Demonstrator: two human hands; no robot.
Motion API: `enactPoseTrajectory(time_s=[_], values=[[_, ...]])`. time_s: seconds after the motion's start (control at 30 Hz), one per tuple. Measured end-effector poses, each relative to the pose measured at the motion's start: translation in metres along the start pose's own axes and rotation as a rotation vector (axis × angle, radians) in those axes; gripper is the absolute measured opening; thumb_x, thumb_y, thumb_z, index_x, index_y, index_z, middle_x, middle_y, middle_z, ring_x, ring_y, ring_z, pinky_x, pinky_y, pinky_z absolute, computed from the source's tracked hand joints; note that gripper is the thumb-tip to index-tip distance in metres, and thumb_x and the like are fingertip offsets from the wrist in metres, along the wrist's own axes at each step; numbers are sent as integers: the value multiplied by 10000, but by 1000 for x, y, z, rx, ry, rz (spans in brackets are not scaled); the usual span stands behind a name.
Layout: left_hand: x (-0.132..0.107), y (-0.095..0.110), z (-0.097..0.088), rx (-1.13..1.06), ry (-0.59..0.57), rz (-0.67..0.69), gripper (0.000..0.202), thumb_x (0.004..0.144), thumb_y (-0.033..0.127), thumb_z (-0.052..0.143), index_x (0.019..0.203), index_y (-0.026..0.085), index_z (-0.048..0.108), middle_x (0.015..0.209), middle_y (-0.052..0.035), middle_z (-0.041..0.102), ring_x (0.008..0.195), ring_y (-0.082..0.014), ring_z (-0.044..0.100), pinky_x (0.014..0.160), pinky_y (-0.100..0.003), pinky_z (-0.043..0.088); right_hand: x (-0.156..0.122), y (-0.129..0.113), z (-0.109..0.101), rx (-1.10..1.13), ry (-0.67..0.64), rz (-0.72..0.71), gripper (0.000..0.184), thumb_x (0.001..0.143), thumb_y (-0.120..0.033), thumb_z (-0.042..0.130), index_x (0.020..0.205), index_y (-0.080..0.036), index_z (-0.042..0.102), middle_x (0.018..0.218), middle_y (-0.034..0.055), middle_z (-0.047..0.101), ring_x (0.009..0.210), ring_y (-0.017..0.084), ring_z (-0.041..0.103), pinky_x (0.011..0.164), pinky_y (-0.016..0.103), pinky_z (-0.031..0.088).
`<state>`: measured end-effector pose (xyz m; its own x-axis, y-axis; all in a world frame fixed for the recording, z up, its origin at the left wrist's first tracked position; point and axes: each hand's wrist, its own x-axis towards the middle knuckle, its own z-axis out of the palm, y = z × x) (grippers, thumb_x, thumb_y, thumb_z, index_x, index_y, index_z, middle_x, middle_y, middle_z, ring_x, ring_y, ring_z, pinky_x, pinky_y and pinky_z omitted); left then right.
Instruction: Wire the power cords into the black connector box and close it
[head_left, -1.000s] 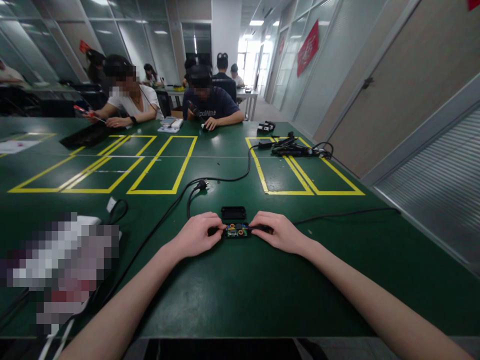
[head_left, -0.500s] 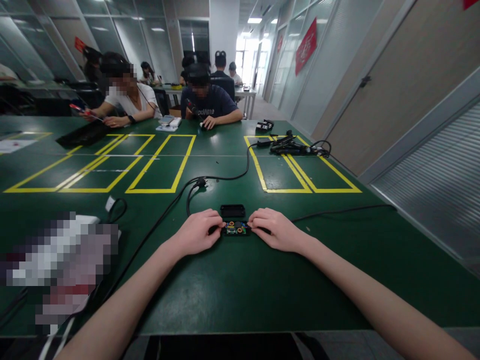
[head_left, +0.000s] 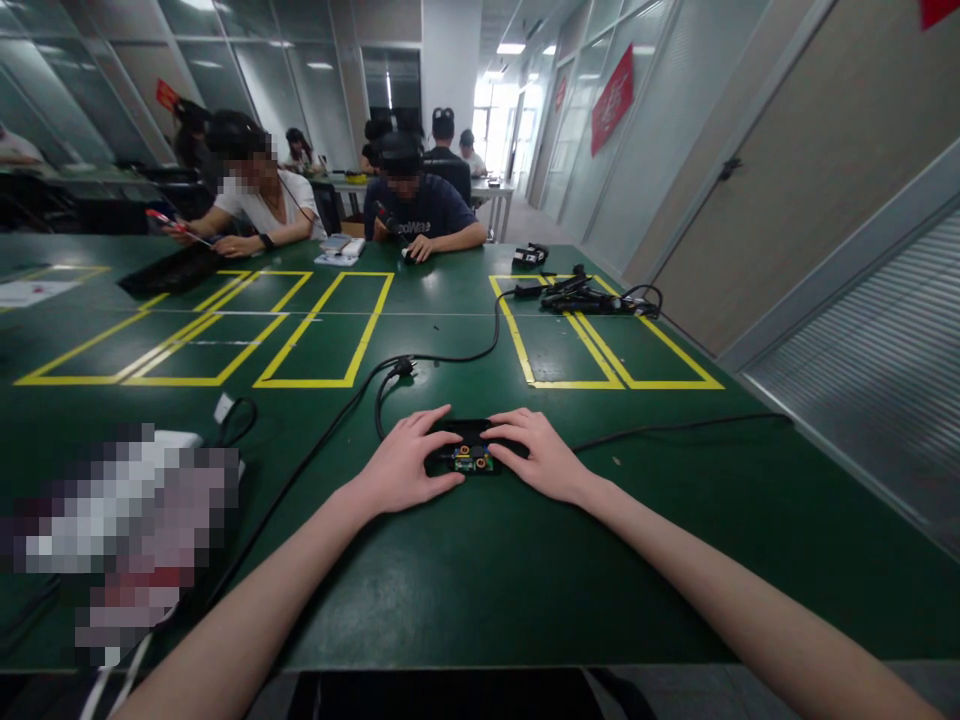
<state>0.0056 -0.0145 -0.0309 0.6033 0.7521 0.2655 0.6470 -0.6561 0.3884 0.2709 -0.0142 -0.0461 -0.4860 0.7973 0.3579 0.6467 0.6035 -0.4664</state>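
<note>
Near side of circuit board (head_left: 474,462): table (head_left: 480,580) free, wide lane in. Left hand (head_left: 420,462) and right hand (head_left: 526,450) block both flanks. Black shell (head_left: 471,428) sits just behind; farther back, plug (head_left: 405,368) and black cable (head_left: 450,359) cross the way. Second cable (head_left: 675,428) runs rightward, free surface either side.

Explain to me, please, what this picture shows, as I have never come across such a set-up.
There is no robot: these are a person's own left hand and right hand, seen from a camera worn on the head, looking forward and down. They are open at either end of a black case with a circuit board in it; whether they press on it is hard to tell. Another black piece lies just behind. The green table also bears yellow tape, a black plug and a cable heap.
</note>
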Motion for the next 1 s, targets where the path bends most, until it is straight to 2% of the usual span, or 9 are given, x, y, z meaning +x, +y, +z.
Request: enactPoseTrajectory(time_s=[0.13,0.27,0.37,0.47,0.57,0.73,1.0], values=[[0,1,-1,-40,-14,0,435,831,337,821,1244,233,730,1580,-159,516,1367,-358,576,1149,-567,461,1,0,0,217,68,61,177,983,-281,633,1048,-246,793,1237,98,694,1156,250,672,1013,439,546],[0,3,-2,-91,-10,13,414,820,295,819,1222,236,735,1555,-139,535,1318,-343,622,1139,-542,491,3,-1,2,382,109,108,121,941,-263,665,937,-223,779,1172,87,672,1032,221,700,901,382,606],[0,5,-3,-179,8,25,459,816,227,799,1264,234,698,1554,-127,514,1270,-306,657,1124,-485,525,3,-2,6,501,137,150,112,887,-215,685,987,-216,734,1182,78,646,920,182,704,852,361,627],[0,8,-4,-257,18,23,620,806,179,787,1392,264,604,1550,-117,505,1337,-304,613,1145,-471,516,3,0,10,592,159,209,313,832,-166,690,1137,-231,671,1169,61,649,888,164,705,830,341,633],[1,10,-4,-304,19,5,734,800,167,777,1478,285,521,1551,-114,493,1356,-305,593,1132,-468,528,4,2,12,604,146,242,448,820,-146,682,1257,-235,638,1126,56,667,922,173,710,861,349,629],[1,11,-2,-326,17,-14,798,809,158,750,1538,297,457,1547,-110,496,1353,-301,588,1120,-453,533,6,1,8,578,98,261,304,835,-178,686,1138,-200,699,1047,55,730,940,194,721,895,373,616],[1,11,-3,-339,-2,-47,838,805,171,762,1565,283,428,1535,-110,506,1328,-293,597,1087,-443,553,5,-2,11,574,136,265,317,821,-186,680,1136,-192,714,941,41,776,861,193,736,816,356,614]])
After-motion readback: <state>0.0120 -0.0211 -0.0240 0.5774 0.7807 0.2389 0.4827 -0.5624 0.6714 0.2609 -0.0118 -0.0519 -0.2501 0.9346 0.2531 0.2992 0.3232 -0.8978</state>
